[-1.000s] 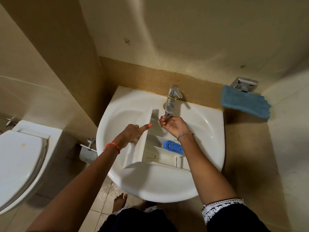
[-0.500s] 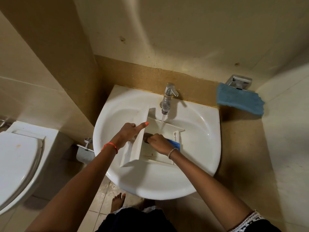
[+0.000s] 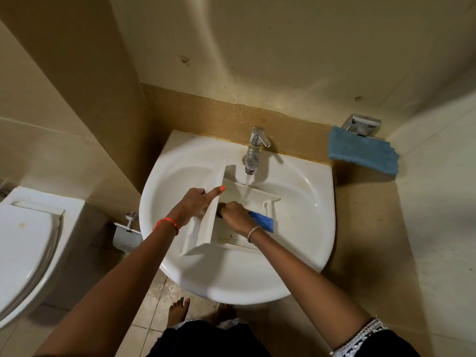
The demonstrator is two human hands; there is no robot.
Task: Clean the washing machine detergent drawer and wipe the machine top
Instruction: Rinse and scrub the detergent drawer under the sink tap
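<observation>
Tiled bathroom, white sink (image 3: 231, 284) under a running tap (image 3: 253, 150). In the basin: detergent drawer (image 3: 203, 228), gripped at its front panel by left hand (image 3: 194, 202), thumb outstretched. Right hand (image 3: 235, 215) curled inside a compartment; cannot tell whether holding anything.

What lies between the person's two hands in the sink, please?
The white front panel of the detergent drawer: the left hand holds its outer side, the right hand reaches inside the drawer, as the head view shows.
</observation>
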